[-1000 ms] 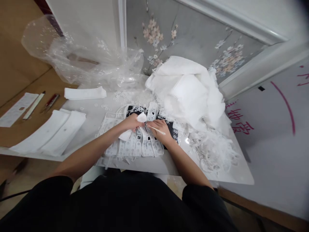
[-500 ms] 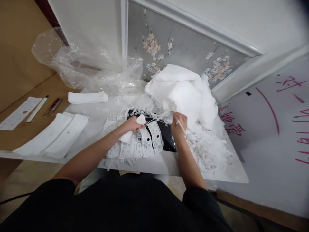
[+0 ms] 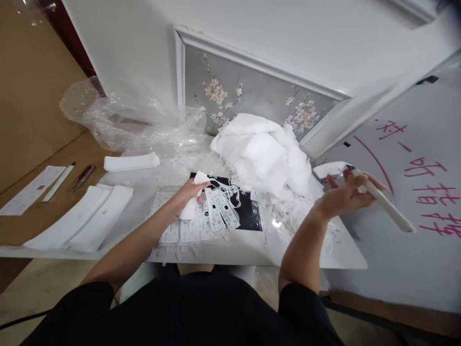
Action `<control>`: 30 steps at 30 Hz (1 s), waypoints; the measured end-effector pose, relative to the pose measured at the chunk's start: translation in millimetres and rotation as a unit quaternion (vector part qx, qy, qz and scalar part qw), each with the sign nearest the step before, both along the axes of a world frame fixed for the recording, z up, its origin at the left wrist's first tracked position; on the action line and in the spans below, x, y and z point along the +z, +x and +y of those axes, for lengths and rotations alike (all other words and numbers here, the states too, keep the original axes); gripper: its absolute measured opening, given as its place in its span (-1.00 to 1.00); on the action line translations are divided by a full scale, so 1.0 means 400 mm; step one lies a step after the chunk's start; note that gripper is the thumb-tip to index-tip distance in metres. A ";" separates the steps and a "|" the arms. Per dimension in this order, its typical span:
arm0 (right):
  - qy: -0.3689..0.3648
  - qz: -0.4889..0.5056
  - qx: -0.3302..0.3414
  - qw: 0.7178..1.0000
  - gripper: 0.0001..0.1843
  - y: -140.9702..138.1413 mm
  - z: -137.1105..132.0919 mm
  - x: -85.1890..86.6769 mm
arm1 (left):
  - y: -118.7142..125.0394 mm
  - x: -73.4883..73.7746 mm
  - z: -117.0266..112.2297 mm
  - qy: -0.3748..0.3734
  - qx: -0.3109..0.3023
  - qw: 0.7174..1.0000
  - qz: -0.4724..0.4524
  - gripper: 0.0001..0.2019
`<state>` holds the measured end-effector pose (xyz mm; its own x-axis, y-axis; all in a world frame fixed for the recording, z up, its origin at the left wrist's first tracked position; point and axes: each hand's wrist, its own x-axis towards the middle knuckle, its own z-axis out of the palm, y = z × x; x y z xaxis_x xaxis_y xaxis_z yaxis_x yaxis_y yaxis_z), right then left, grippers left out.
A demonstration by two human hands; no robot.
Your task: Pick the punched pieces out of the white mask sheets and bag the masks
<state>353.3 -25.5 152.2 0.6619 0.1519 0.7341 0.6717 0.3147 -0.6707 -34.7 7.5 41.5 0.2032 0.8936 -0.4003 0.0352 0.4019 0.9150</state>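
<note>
My left hand (image 3: 192,193) is closed around a folded white strip (image 3: 189,210) over the middle of the table. Beneath and beside it lie white strips with small round and square cut-outs (image 3: 192,230), loosely attached narrow bands among them. Part of a black mat or panel (image 3: 248,211) shows just to their right. Raised at the right, past the table edge, my right hand (image 3: 347,194) holds a slim white pen-like tool (image 3: 391,206). A small curved white piece (image 3: 329,169) is by its fingertips; whether it is gripped I cannot tell.
A heap of white sheet material (image 3: 262,154) stands at the back, with loose white scraps (image 3: 288,211) before it. Clear plastic film (image 3: 144,120) lies back left. White strips (image 3: 101,216), a folded stack (image 3: 131,162) and a red tool (image 3: 84,177) are left. A whiteboard (image 3: 414,269) borders the right.
My right hand has moved from beside the white heap up and right, its fingers opening wider around the pen-like tool. My left hand keeps the folded white strip. The view has tilted.
</note>
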 end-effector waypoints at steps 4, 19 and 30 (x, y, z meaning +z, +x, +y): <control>0.048 -0.032 0.163 0.985 -0.74 -0.170 -0.005 -0.005 | 0.008 0.006 -0.001 -0.001 0.060 0.988 -0.140 -0.69; -0.325 -0.165 0.582 0.727 -0.73 -0.521 -0.182 -0.220 | 0.015 0.007 -0.017 -0.186 0.074 0.880 -0.430 -0.50; -0.260 -0.096 0.640 0.716 -0.79 -0.533 -0.239 -0.259 | 0.024 0.001 -0.012 -0.112 0.050 0.910 -0.396 -0.91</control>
<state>140.2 -121.1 48.7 -0.3704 0.8303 0.4165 0.1513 0.4964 -0.8548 -25.2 2.6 41.9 0.4305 0.8371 -0.3375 -0.6468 0.5469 0.5316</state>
